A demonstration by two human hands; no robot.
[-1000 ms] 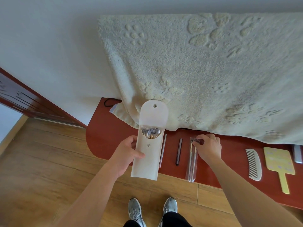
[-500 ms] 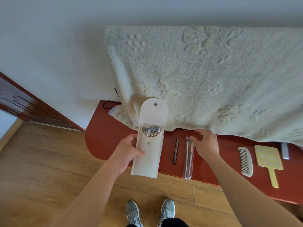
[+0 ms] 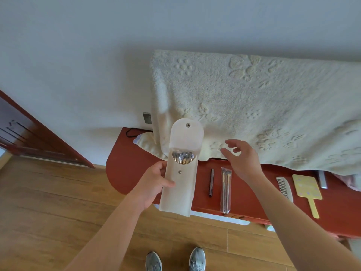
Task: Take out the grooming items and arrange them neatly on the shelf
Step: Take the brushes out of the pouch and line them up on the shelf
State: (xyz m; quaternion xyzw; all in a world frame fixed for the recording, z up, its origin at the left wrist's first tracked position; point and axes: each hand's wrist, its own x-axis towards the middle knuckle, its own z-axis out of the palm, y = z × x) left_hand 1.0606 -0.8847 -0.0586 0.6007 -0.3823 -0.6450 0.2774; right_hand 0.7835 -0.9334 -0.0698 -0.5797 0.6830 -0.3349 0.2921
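Observation:
My left hand (image 3: 154, 182) grips a cream pouch (image 3: 180, 182) upright over the front edge of the red shelf (image 3: 132, 169). Its flap is open and several brush handles (image 3: 183, 157) show in the mouth. My right hand (image 3: 243, 160) hovers empty with fingers spread, just right of the pouch and above the shelf. Below it on the shelf lie a dark stick (image 3: 211, 181) and a clear-wrapped brush pack (image 3: 226, 189). Further right lie a white comb (image 3: 284, 188) and a yellow hand mirror (image 3: 307, 189).
A cream towel (image 3: 254, 106) hangs down the wall onto the shelf's back. A grey flat item (image 3: 322, 179) lies at the far right under the towel. A black cord (image 3: 132, 132) and wall socket (image 3: 147, 118) sit at the shelf's left end. Wooden floor and my shoes are below.
My right hand let go of the wrapped brush pack on the shelf and rose up and left toward the pouch, fingers spreading. The pouch stays held in my left hand.

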